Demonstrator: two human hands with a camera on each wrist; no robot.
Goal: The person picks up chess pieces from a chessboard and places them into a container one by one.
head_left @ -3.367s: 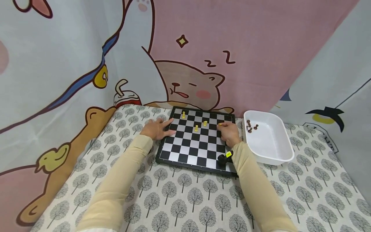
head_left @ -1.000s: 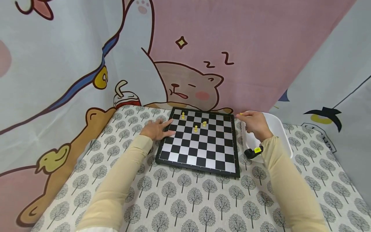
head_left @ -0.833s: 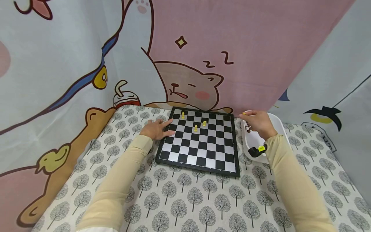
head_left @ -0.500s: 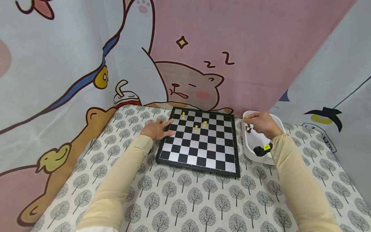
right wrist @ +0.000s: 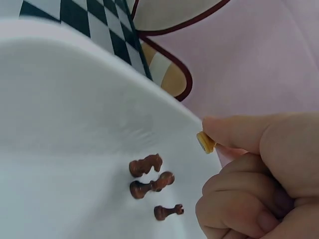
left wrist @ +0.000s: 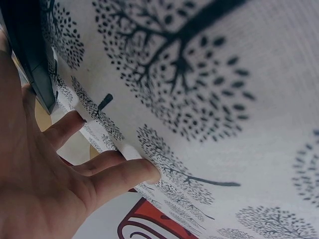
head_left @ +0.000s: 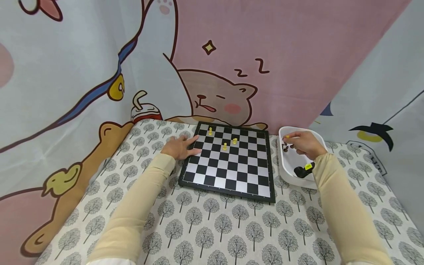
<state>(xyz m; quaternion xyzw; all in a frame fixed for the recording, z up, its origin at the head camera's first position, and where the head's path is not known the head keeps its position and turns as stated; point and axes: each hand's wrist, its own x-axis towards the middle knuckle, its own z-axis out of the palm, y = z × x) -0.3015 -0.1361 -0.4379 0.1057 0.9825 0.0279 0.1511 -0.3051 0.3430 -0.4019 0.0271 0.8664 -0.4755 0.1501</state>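
Note:
My right hand (head_left: pixel 304 143) is over the white plastic tub (head_left: pixel 287 178), pinching a yellow chess piece (right wrist: pixel 206 142) between thumb and forefinger; only its base end shows, so its kind is hidden. Below it in the tub lie several brown chess pieces (head_left: pixel 285 149), among them a knight (right wrist: pixel 146 165) and a rook (right wrist: pixel 168 211). My left hand (head_left: pixel 178 146) rests at the left edge of the chessboard (head_left: pixel 226 162), fingers spread, with thumb and forefinger on the board. Three yellow pieces stand on the board: one near the far left corner (head_left: pixel 210 131), a pawn-like one (head_left: pixel 225 146), and another (head_left: pixel 235 141) beside it.
A tablecloth (head_left: pixel 205 228) printed with trees covers the table. Behind the board and tub hangs a cartoon-printed curtain (head_left: pixel 228 48). The tub stands just right of the board, with a narrow strip of tablecloth between them.
My right hand has carried the yellow chess piece off the board's right side, rightward to over the tub, and lately a little lower. My left hand has stayed in place.

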